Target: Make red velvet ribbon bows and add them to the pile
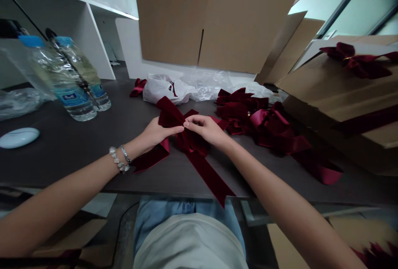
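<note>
A dark red velvet ribbon bow (194, 142) is held above the desk between both my hands, its loops fanned out and two tails hanging toward me. My left hand (158, 132) grips the bow from the left, thumb pressed at its centre. The thumb and index finger of my right hand (205, 127) pinch together at the same centre. Whatever lies between those fingertips is too small to make out. To the right of my hands lies a heap of similar red ribbon bows (264, 122), with a tail trailing right.
Plastic bags (168, 89) lie along the back. Two water bottles (73, 95) and a white mouse (19, 137) are at the left. A large cardboard sheet (205, 16) stands behind; a cardboard box (338, 90) with a bow (357, 59) on top is at the right.
</note>
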`<state>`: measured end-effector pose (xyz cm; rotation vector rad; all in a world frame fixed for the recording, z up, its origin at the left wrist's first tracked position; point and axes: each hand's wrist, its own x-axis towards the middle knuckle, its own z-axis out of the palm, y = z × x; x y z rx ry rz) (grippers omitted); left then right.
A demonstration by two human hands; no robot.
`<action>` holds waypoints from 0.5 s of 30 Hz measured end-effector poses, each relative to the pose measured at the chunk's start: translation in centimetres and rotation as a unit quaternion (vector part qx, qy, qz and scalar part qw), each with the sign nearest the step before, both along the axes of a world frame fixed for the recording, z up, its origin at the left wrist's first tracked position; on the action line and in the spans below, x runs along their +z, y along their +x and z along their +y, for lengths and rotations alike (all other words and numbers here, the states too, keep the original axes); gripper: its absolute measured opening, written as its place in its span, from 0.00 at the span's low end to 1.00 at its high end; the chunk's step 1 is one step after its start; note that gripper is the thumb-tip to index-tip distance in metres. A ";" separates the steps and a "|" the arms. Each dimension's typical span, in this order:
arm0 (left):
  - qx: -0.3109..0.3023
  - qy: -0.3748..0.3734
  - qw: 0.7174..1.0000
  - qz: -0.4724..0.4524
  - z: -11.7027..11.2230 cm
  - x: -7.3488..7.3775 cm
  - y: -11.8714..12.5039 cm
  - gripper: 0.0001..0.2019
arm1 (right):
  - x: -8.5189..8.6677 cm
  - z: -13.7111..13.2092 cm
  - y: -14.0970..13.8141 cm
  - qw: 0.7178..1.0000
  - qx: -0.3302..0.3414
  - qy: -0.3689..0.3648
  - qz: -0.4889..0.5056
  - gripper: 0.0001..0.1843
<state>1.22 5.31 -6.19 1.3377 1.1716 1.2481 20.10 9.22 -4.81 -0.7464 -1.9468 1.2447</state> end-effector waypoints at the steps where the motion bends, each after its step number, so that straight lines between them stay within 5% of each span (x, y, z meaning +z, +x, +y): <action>1: -0.003 -0.002 1.000 0.001 0.0 0.0 0.0 0.22 | 0.0 0.0 0.0 1.000 0.008 -0.012 0.005 0.19; 10: -0.037 -0.002 0.999 0.015 0.0 0.5 0.0 0.20 | -0.6 0.3 0.3 0.985 0.065 -0.148 0.062 0.18; 15: -0.020 0.008 1.000 -0.008 -0.1 0.4 0.2 0.21 | -0.6 0.7 0.6 0.985 0.057 -0.142 0.076 0.16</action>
